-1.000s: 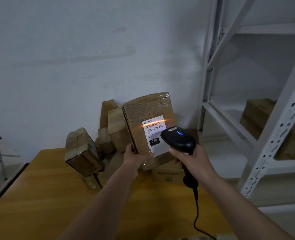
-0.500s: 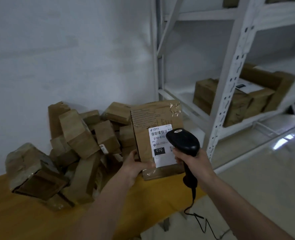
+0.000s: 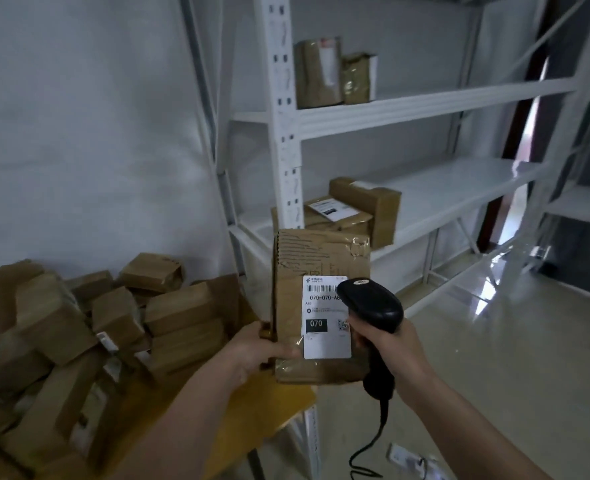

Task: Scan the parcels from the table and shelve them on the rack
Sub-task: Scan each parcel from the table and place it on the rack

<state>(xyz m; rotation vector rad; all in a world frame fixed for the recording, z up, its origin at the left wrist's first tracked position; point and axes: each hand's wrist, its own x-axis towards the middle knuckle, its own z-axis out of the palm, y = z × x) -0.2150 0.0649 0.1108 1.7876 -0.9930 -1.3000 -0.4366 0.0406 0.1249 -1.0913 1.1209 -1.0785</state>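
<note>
My left hand [image 3: 256,351] grips the lower left edge of a brown cardboard parcel [image 3: 316,258], held upright off the table's right end. Its white label [image 3: 323,318] reads 070 and faces me. My right hand [image 3: 388,344] holds a black corded barcode scanner [image 3: 373,306] by its handle, its head overlapping the label's right side. No scan light shows on the label. A pile of several brown parcels [image 3: 113,327] lies on the yellow wooden table [image 3: 272,407] to the left. The white metal rack [image 3: 286,133] stands just behind the held parcel.
Parcels [image 3: 355,209] lie at the left end of the rack's lower shelf and two more [image 3: 335,72] stand on the shelf above; the rest of both shelves [image 3: 459,188] is bare. The scanner cable [image 3: 373,445] hangs toward the glossy floor. A second rack [image 3: 577,202] stands at the far right.
The view has swung right from the table toward the rack. Both hands carried the parcel and scanner along to the right, past the table's end. The orange scan line on the label has gone out.
</note>
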